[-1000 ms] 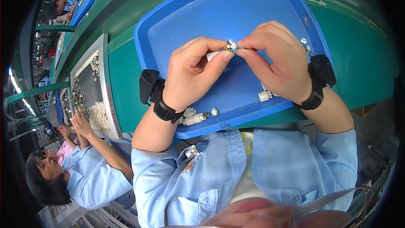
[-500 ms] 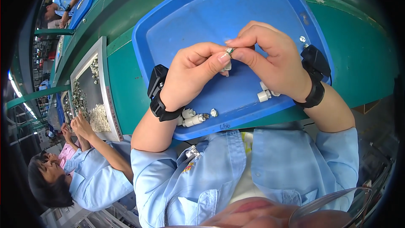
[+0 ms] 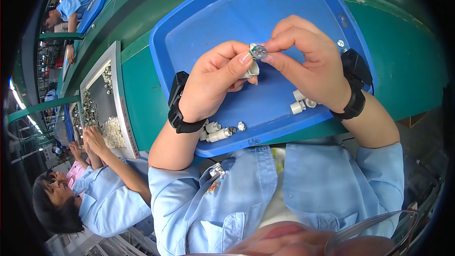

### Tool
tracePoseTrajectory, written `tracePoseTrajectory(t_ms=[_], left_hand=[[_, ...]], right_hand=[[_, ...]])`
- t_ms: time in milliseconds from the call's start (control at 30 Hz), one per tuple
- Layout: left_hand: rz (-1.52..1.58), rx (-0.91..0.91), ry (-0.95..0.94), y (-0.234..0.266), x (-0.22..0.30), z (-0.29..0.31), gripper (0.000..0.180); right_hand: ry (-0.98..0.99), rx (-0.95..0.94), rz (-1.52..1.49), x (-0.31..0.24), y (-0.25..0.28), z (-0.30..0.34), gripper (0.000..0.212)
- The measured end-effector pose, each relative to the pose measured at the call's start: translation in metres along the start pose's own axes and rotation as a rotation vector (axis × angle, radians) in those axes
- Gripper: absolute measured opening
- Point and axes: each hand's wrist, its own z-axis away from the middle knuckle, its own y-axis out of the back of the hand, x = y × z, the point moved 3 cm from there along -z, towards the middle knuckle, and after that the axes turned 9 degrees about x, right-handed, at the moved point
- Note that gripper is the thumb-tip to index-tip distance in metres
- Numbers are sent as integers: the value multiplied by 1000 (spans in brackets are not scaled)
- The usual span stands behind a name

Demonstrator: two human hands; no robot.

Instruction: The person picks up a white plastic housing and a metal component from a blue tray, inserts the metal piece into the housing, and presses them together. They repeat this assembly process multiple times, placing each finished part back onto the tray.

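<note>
Two containers are seen. At the left, a grey tray (image 3: 118, 114) holds metal and white parts. A blue tray (image 3: 303, 4) carries white cylinders (image 3: 215, 132) near its front edge. Above its middle, a small white part (image 3: 251, 68) is pinched by the left hand (image 3: 213, 85), and a round metal piece (image 3: 258, 52) by the right hand (image 3: 308, 61). Both are judged light, stiff, slippery; the rims should be gripped.
</note>
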Motion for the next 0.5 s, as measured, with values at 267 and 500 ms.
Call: tracePoseTrajectory(t_ms=[267, 500], left_hand=[[-68, 5, 20, 1, -3, 0, 21], [-44, 11, 0, 1, -3, 1, 20]], right_hand=[[-32, -8, -28, 2, -3, 0, 16], [56, -42, -18, 2, -2, -1, 14]])
